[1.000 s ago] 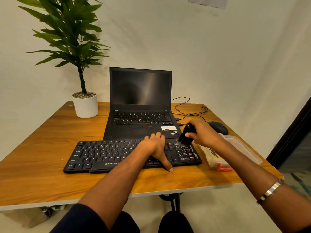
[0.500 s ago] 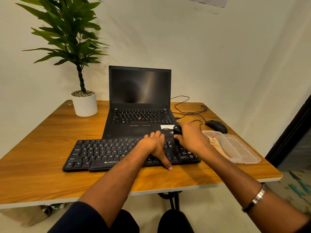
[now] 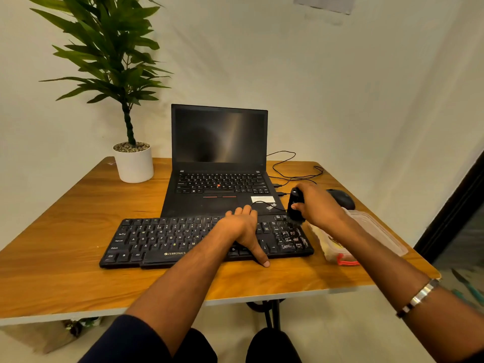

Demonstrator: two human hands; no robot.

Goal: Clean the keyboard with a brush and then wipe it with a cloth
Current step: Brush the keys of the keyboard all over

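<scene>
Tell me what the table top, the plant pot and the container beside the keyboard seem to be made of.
Table top: wood or wood-look laminate, satin; grain lines show, and the edge is pale.
Plant pot: smooth matte white, probably ceramic or plastic; I cannot tell which.
Container: clear thin plastic; its contents show through the wall.

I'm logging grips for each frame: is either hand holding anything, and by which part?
The right hand holds the black brush around its handle. The left hand lies flat on the keyboard, gripping nothing.

Wooden table (image 3: pixel 65 231) carries keyboard (image 3: pixel 162 239), laptop (image 3: pixel 220 179), plant pot (image 3: pixel 135 166), mouse (image 3: pixel 341 199), perhaps a container (image 3: pixel 377 231).
</scene>
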